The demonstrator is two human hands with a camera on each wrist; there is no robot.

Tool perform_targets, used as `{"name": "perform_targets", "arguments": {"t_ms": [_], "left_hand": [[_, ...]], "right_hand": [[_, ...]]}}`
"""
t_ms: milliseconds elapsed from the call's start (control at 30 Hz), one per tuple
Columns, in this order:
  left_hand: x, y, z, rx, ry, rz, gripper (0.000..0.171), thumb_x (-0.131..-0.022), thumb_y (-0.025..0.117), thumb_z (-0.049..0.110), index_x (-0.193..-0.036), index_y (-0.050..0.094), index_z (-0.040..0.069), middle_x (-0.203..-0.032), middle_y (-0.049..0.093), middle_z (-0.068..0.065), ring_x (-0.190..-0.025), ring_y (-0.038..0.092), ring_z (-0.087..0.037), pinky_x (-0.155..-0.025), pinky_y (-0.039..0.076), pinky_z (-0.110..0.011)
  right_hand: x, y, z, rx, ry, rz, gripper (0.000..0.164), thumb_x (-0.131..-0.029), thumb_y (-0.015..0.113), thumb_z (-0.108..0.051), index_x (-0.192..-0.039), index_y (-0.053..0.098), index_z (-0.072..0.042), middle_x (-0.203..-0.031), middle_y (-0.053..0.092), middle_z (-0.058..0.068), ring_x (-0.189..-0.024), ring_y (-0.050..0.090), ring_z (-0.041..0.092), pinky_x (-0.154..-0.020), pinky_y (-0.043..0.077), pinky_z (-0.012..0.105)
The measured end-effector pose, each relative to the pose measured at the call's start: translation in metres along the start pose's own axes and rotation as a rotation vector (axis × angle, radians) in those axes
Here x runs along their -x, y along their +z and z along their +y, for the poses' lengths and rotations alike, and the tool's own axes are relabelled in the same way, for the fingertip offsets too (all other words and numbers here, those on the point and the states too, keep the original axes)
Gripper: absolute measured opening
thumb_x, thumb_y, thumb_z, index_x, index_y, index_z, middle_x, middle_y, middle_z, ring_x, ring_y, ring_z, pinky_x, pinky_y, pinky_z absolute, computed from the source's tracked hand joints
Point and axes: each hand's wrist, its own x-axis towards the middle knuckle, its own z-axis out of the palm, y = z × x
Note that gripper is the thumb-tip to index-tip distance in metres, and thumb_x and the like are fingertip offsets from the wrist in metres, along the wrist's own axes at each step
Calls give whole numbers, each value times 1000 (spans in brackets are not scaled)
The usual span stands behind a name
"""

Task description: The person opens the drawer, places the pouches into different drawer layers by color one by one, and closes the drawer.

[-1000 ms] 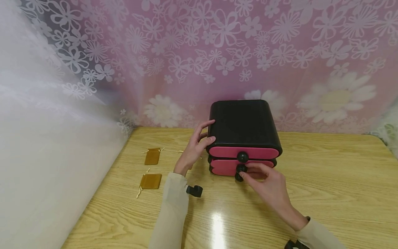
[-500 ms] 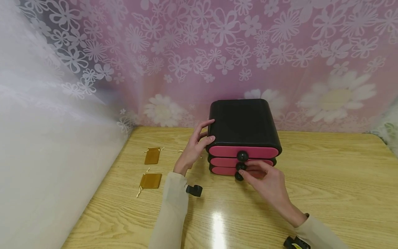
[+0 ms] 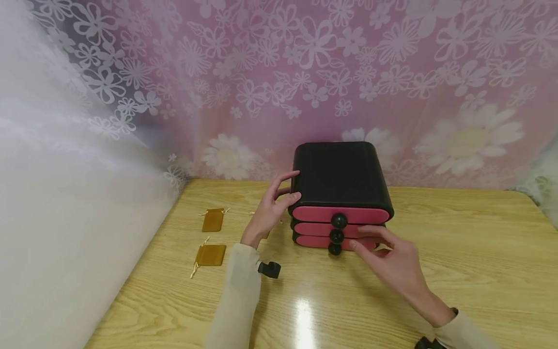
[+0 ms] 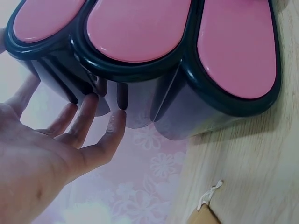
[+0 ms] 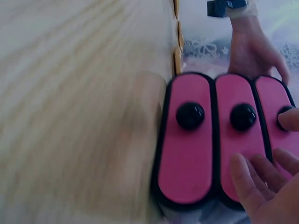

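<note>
A black three-drawer box with pink drawer fronts and round black knobs stands on the table, all its drawers pushed in. My left hand rests against its left side, thumb and a finger at the top edge. In the left wrist view, bent fingertips touch that smooth side wall. My right hand is in front of the box, thumb and fingers apart, just right of the middle knob and holding nothing. Its fingers in the right wrist view lie close over the pink fronts; one fingertip overlaps the top knob.
Left of the box lie two brown drawstring pouches, one farther back and one nearer. Another pouch is mostly hidden behind the left hand. A pink flowered curtain hangs behind the wooden table.
The middle drawer, slightly out a second ago, has gone in flush. My right hand has let go of its knob and drawn back to the right. The left hand stays put.
</note>
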Motion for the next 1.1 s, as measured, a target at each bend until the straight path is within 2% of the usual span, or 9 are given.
{"name": "perform_targets", "arguments": {"t_ms": [167, 267, 333, 467, 567, 733, 833, 933, 1100], "left_hand": [[7, -4, 5, -54, 15, 41, 44, -102, 61, 28, -145, 54, 31, -160, 40, 4, -136, 55, -25, -103, 52, -52], [13, -9, 8, -70, 25, 61, 42, -101, 63, 25, -143, 57, 26, -154, 48, 1, -132, 58, -25, -103, 52, -50], [17, -12, 10, -72, 39, 55, 43, -100, 65, 22, -142, 57, 24, -152, 51, -2, -131, 59, -27, -104, 52, -51], [24, -15, 14, -83, 42, 8, 48, -96, 71, 21, -142, 58, 27, -151, 50, 0, -131, 57, -30, -106, 49, -59], [26, -14, 13, -102, 15, -20, 51, -93, 75, 24, -141, 58, 33, -149, 49, 5, -132, 57, -29, -107, 47, -61], [26, -10, 8, -100, -6, -18, 52, -93, 75, 25, -141, 57, 35, -148, 49, 7, -130, 58, -25, -106, 50, -56], [25, -9, 6, -85, 4, -13, 51, -94, 75, 22, -141, 58, 34, -147, 50, 6, -129, 58, -26, -105, 52, -52], [23, -9, 6, -76, 13, -11, 50, -94, 74, 22, -140, 58, 35, -147, 50, 7, -129, 58, -27, -105, 53, -51], [18, -8, 6, -65, 22, -1, 50, -95, 73, 21, -140, 57, 36, -149, 48, 9, -129, 57, -29, -104, 53, -52]], "right_hand": [[-2, -18, 3, 18, -130, 84, 32, -81, 85, -3, -110, 76, -13, -100, 77, 5, -89, 69, -5, -68, 55, 11], [-7, -29, 6, -7, -222, 144, 38, -76, 84, 8, -109, 77, -8, -100, 76, 1, -90, 69, -6, -70, 54, 8], [-12, -36, 8, -41, -284, 191, 41, -72, 83, 14, -108, 77, -3, -100, 76, -2, -91, 69, -4, -72, 53, 8], [-24, -46, 12, -87, -354, 270, 45, -66, 82, 19, -108, 75, 5, -105, 74, -7, -95, 69, 0, -75, 53, 7], [-32, -51, 13, -78, -341, 260, 52, -66, 82, 19, -115, 74, 4, -113, 73, -5, -101, 68, 1, -77, 53, 7], [-40, -52, 11, -15, -264, 154, 54, -72, 85, 11, -122, 74, -5, -119, 70, 8, -106, 65, -2, -77, 53, 7], [-43, -51, 13, -5, -239, 115, 51, -75, 85, 8, -122, 74, -9, -117, 69, 2, -106, 65, -5, -76, 54, 7], [-47, -50, 16, -22, -243, 114, 51, -76, 84, 9, -122, 74, -10, -116, 68, -7, -106, 65, -5, -77, 53, 6], [-53, -50, 19, -28, -216, 123, 48, -79, 82, 7, -123, 74, -9, -116, 68, -9, -106, 65, -6, -79, 53, 6]]}}
